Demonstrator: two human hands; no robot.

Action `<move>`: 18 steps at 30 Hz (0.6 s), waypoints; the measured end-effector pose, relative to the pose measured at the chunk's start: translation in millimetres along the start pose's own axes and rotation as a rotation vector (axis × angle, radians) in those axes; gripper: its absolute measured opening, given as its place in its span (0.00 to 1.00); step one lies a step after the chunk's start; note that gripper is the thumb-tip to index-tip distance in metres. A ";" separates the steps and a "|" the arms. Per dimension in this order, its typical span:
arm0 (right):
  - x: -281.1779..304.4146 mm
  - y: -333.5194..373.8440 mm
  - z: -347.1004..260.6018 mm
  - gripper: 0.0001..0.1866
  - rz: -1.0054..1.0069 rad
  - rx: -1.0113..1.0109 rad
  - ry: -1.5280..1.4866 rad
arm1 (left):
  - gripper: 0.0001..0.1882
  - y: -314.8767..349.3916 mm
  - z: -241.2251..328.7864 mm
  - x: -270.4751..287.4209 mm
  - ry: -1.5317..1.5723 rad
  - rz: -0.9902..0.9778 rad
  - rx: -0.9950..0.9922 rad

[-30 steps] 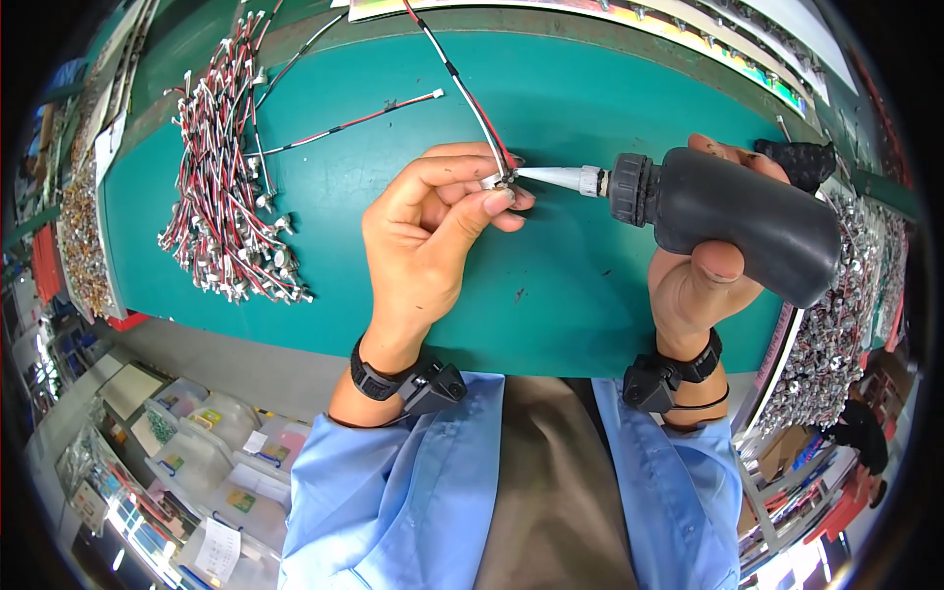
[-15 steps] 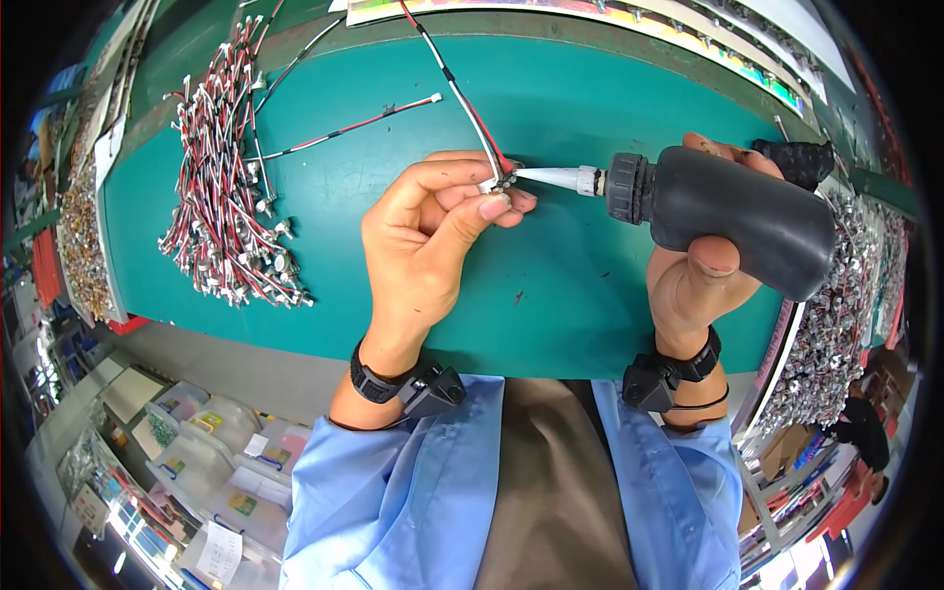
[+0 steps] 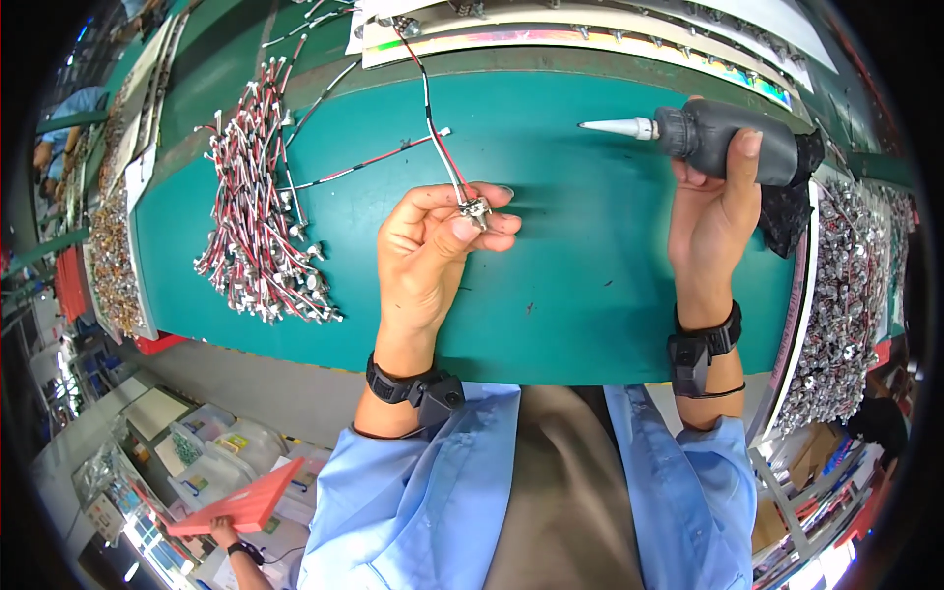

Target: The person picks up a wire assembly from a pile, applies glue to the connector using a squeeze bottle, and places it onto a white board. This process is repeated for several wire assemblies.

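Pinched in the fingertips of my left hand (image 3: 418, 261) is a small metal component (image 3: 476, 210) at the middle of the green work surface. Its red, white and black wires (image 3: 430, 98) run up toward the far edge. My right hand (image 3: 710, 231) is wrapped round a black squeeze bottle (image 3: 733, 143), tipped on its side. The bottle's tapered white nozzle (image 3: 619, 128) points left and stands clear of the component. A dark crumpled cloth (image 3: 787, 216) is behind and beside the right hand, partly hidden.
Left on the green mat (image 3: 580, 334) lies a pile of wired components (image 3: 258, 216). A white strip (image 3: 551, 44) with small parts runs along the far edge. Metal parts fill the right tray (image 3: 836, 305). At lower left, another person's hand (image 3: 224, 531) holds a red tray (image 3: 246, 500).
The bottle has moved up and right, its nozzle drawn away from the component. My left hand still holds the component, slightly lower. Another person's hand with a red tray has come into view.
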State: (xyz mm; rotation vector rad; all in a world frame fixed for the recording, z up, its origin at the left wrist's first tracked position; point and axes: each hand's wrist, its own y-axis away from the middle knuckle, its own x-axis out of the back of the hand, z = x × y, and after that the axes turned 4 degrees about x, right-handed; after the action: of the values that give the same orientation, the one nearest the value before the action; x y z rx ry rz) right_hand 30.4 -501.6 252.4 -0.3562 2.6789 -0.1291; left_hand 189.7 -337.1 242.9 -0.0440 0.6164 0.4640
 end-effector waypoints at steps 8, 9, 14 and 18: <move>-19.2 20.0 -10.3 0.30 -0.123 0.004 -0.061 | 0.10 -0.1 0.4 6.0 0.064 -0.063 -0.005; -25.7 24.0 -9.5 0.30 -0.108 0.039 -0.107 | 0.10 -0.2 0.2 5.9 0.058 -0.064 -0.003; -28.4 30.2 -6.0 0.29 -0.159 0.102 -0.191 | 0.10 -2.3 -2.8 5.8 0.063 -0.071 -0.003; -27.3 31.0 -10.6 0.36 -0.225 0.033 -0.058 | 0.10 -2.6 -4.1 4.2 0.025 -0.083 -0.009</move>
State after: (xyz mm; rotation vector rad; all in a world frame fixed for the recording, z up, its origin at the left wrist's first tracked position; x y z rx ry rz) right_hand 42.6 -464.0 268.5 -0.6399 2.5696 -0.2261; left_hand 191.6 -338.4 236.9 -0.0835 0.6346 0.3867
